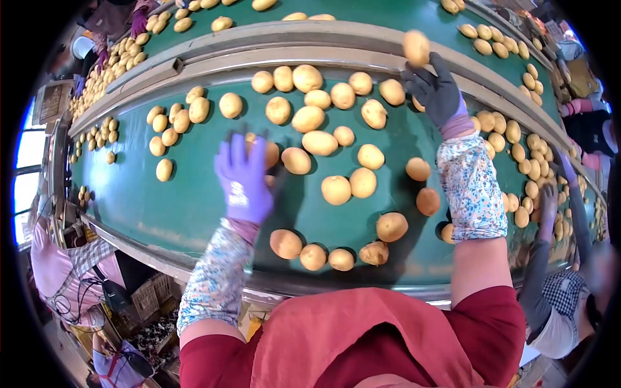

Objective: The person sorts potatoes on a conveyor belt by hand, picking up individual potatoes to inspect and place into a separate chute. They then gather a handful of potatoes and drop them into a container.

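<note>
My left hand (244, 174), in a purple glove, is spread over the green conveyor belt (194, 223). Under and beside its fingers is a partly hidden potato (272, 154); motion smears the fingertips. My right hand (435, 90), in a dark grey glove, reaches to the metal rail with fingers apart. A blurred potato (416, 48) is just beyond its fingertips, over the rail; whether they still touch cannot be made out. Loose potatoes (319, 143) lie between my hands. Nearer my body, several more potatoes (313, 257) form a curved row.
A raised metal rail (272, 53) separates this belt from a farther green belt (381, 13) carrying potatoes. Potatoes crowd the right side (533, 168) and far left (119, 61). Co-workers' gloved hands (548, 200) work at right; another person (71, 265) is at left.
</note>
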The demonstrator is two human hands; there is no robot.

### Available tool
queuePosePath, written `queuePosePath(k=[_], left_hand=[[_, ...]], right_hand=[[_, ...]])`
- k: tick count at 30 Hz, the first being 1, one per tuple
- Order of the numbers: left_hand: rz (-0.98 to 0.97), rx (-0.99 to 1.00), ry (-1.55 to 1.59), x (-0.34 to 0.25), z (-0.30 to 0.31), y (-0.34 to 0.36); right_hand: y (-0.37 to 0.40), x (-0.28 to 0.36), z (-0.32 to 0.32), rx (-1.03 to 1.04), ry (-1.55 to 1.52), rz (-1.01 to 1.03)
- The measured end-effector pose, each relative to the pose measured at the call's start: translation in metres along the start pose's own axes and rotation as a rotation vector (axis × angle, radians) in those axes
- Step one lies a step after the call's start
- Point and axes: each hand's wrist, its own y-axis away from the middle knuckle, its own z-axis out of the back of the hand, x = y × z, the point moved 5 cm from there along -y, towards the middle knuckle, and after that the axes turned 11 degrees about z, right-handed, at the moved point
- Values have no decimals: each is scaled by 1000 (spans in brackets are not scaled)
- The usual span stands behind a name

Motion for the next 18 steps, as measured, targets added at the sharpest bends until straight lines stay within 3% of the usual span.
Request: queuePosePath(k=[1,2,3,4,5,6,7,8,11,12,15,17,18], left_hand=[[-71,260,197,-28,16,-2],[-170,925,-66,-67,13,2],[-483,540,440,-73,7,45],[-557,635,535,-95,21,63],[-634,652,640,-101,20,90],[-766,589,508,-97,6,125],[-746,703,507,-88,-4,141],[-681,668,531,-75,-9,143],[-548,655,453,-30,-7,133],[-519,661,404,-13,-3,125],[-350,670,252,58,4,108],[-229,566,233,101,16,91],[-204,543,141,130,10,89]], right_hand=[[-12,-22,-14,119,618,271],[-24,-45,-34,336,833,292],[-25,-59,-66,379,949,233],[-24,-73,-98,430,1065,176],[-13,-83,-137,304,1074,40],[-19,-98,-159,378,1447,97],[-22,-117,-168,447,1818,148],[-23,-130,-175,398,1964,292],[-31,-145,-190,451,2084,242],[-36,-141,-196,500,2028,135],[-70,-143,-166,509,1566,441],[-100,-104,-154,214,1161,-16],[-98,-90,-154,85,969,30]])
